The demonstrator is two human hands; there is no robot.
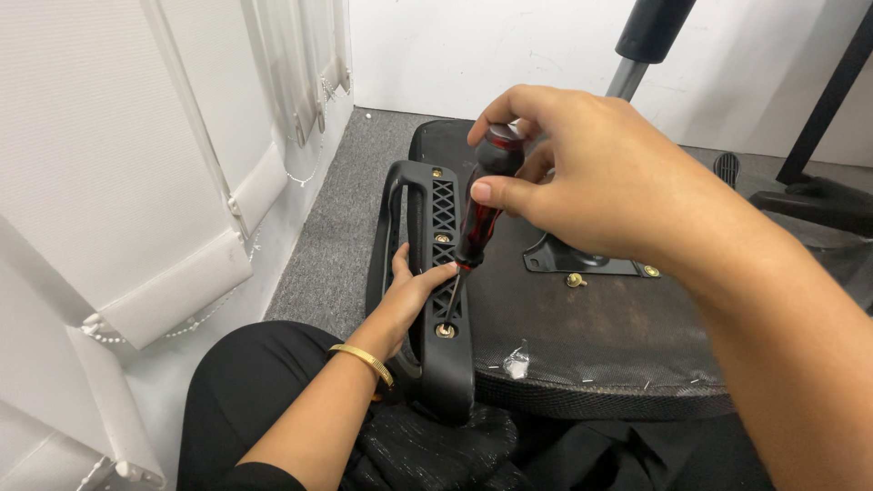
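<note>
Right grip point(555, 173) clamped on screwdriver point(482, 205) | tip in armrest point(435, 273) screw point(446, 330) | left grip point(409, 291) clasping armrest

No package, label, sign or screen shows anywhere around the hands.

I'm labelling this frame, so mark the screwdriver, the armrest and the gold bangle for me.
screwdriver point(479, 216): head view, on its red and black handle.
armrest point(446, 373): head view, on its lower black end.
gold bangle point(364, 361): head view, on the band at the wrist.
</note>
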